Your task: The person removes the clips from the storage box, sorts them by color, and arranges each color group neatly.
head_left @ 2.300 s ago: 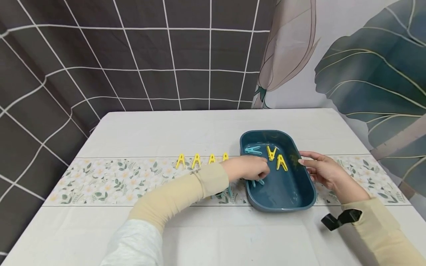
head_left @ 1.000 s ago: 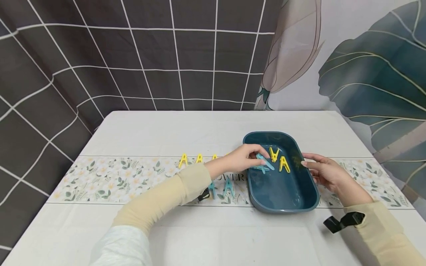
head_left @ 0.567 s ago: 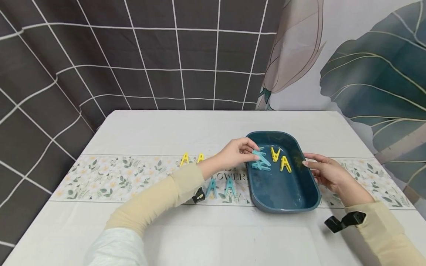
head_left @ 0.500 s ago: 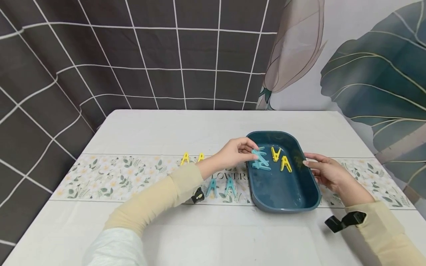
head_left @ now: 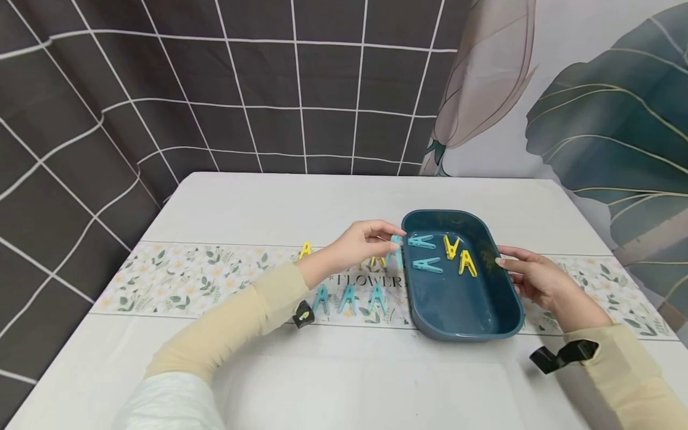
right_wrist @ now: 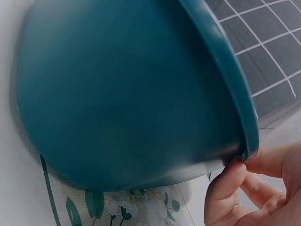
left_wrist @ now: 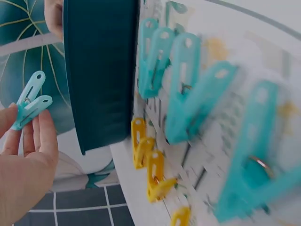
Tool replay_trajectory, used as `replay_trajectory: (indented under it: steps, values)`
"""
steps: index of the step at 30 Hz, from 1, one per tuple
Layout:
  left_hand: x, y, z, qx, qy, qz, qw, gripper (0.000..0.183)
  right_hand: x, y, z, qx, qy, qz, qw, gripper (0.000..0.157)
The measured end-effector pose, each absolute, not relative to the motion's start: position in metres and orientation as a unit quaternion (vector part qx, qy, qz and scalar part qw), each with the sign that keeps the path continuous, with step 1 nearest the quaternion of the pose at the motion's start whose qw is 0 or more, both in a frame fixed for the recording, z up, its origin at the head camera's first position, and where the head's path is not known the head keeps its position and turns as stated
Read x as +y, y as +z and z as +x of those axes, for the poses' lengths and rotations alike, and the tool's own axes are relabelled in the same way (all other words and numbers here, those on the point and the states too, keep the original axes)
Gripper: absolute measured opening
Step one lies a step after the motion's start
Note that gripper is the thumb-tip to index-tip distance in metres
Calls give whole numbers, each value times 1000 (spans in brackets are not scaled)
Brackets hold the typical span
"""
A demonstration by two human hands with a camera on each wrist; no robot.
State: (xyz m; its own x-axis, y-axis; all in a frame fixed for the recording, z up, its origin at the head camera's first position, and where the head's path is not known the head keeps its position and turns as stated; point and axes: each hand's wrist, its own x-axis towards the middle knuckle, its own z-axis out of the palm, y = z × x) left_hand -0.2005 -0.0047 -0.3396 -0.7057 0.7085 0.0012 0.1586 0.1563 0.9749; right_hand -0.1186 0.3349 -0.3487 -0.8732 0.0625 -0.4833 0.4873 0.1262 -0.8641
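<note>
Just outside the left rim of a dark teal plastic basin, my left hand pinches a light blue clothespin between thumb and fingers. In the left wrist view its two handle ends point away from the fingertips. My right hand grips the basin's right rim, thumb and fingers at the edge. Inside the basin lie two blue clothespins and two yellow clothespins.
On the floral strip left of the basin stands a row of blue clothespins. Behind it are yellow clothespins, partly hidden by my left hand and forearm. A white cloth covers the table; a dark checked curtain hangs behind.
My left hand has moved from over the basin leftward past its rim, carrying the blue clothespin. Another blue clothespin in the front row has come into sight. The right hand stays at the rim.
</note>
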Motion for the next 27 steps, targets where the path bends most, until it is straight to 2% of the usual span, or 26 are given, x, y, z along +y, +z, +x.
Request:
replay_trajectory:
  steps: [10,27]
  values:
    - [-35,-343,-200,745,575,232,247,34,335,-349,-119,732,-632,189,169,21]
    - [-96,-350,-193,789,539,172,241,35,335,-349,-118,723,-642,186,172,20]
